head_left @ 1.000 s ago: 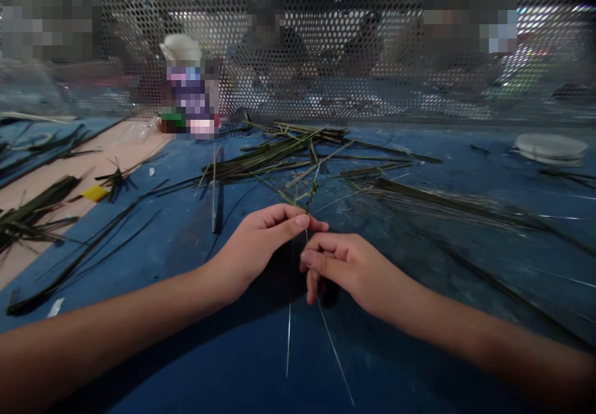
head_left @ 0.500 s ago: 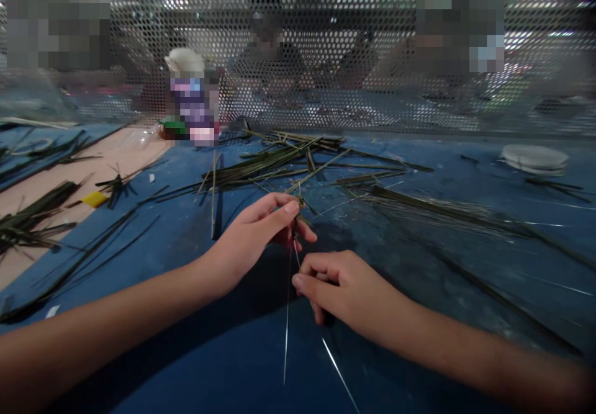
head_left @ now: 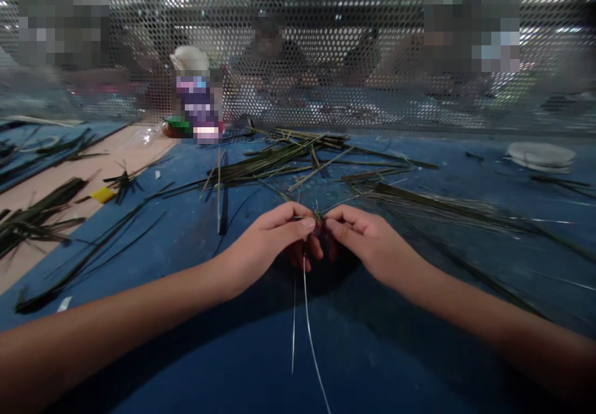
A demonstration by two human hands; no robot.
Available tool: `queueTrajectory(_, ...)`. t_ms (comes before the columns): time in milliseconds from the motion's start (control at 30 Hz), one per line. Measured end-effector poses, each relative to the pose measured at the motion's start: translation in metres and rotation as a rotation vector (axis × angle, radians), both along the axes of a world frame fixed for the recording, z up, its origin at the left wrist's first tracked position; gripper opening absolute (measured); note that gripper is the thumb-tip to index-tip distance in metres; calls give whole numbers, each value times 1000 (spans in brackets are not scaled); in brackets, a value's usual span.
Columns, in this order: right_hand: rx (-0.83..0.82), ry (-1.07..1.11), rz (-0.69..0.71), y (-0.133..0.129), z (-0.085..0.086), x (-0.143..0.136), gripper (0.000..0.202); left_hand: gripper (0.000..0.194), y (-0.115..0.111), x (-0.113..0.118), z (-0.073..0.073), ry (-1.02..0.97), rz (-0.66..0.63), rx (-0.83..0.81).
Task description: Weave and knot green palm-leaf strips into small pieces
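A small green woven piece (head_left: 318, 215) of leaf strips shows between my two hands above the blue table. My left hand (head_left: 284, 234) is closed, its thumb and fingers pinching the piece from the left. From the other side my right hand (head_left: 356, 231) is closed too, thumb and forefinger meeting at the piece's right edge. Two thin pale wires hang below my left hand: a longer curved wire (head_left: 308, 321) and a shorter straight wire (head_left: 293, 333). My fingers cover most of the woven piece.
Green leaf strips (head_left: 270, 159) lie heaped beyond my hands. A bundle of strips and wires (head_left: 433, 204) stretches to the right, near stacked white lids (head_left: 541, 156). At left are more strips (head_left: 41, 212) and a yellow piece (head_left: 102, 195). A perforated metal screen (head_left: 326, 79) closes the back; people sit behind it.
My right hand has left the wire below and moved up to the woven piece, beside my left hand. The longer wire now hangs loose in a curve. The view has shifted slightly.
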State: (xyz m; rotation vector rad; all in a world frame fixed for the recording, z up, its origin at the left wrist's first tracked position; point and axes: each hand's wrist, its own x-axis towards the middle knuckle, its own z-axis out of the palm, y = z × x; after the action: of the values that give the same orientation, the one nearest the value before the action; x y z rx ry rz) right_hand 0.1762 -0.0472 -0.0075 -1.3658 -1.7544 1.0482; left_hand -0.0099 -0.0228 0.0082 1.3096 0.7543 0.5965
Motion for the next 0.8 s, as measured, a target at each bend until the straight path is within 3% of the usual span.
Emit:
queueTrajectory(167,90,-137,3,-5,-1,-3,16,33,3,2,-2,135,19,-34)
queueTrajectory(300,127,-225,23,-8,-1,-3,14,28,4,3,1,214,0,-92)
queueTrajectory(467,161,-235,9,-9,-1,0,16,22,6,3,-1,152,-7,-168)
queueTrajectory(800,136,-180,-37,-12,-5,0,17,27,6,3,-11,180,-11,-12)
